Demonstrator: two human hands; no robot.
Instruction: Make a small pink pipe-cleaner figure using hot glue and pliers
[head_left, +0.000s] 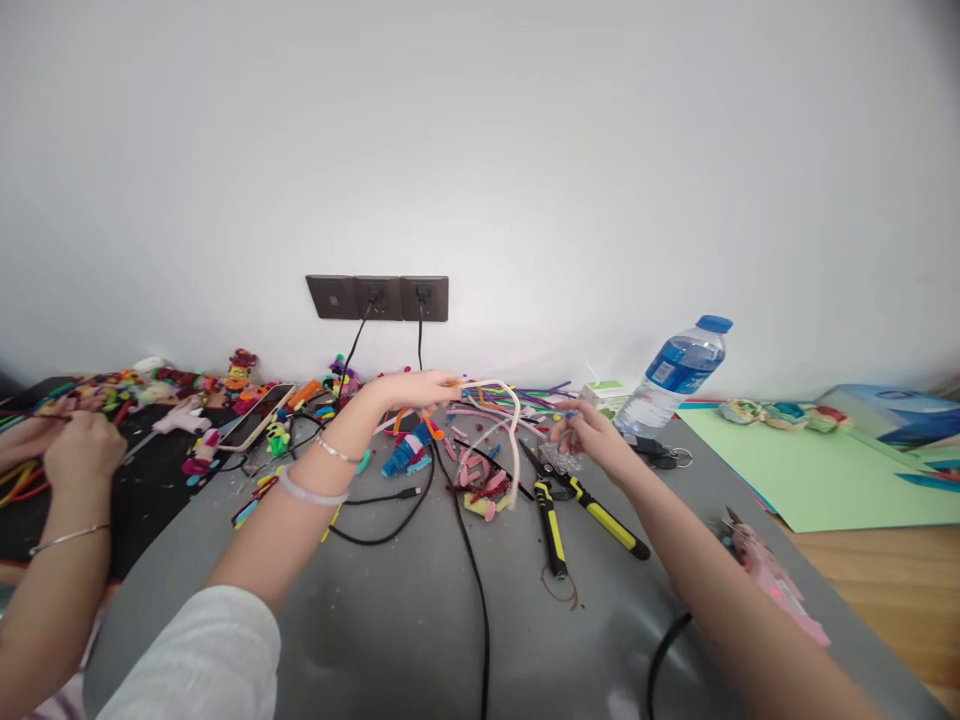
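Cream, pale and matt against the brighter pile, the pipe cleaner [517,430] makes a long, loose bend over the middle of the far part of the table [360,620]. From the left hand [424,387] it runs almost level to the right, turns in a rounded corner, and drops towards the near side. It looks even in thickness, and its lower end is plain and free, coming down over pink and yellow scraps [491,485].

The left hand pinches it near its left end, with the fingers pointing right. The right hand [592,437] is on the right of the pile with its fingers curled; whether it grips anything small I cannot tell.

Beneath and between the hands lie thin coloured sticks [536,393], and a blue wound bundle [406,452] is to the left. Yellow-and-black pliers [552,530] lie nearer, just below the right hand, with black cables [471,560] to their left. Beyond the right wrist are keys [660,455] and a water bottle [671,375] with a blue cap; farther right is pale green paper [810,480]. At the far left, near a phone [259,418], another person's hand [86,447] is closed over dark material.
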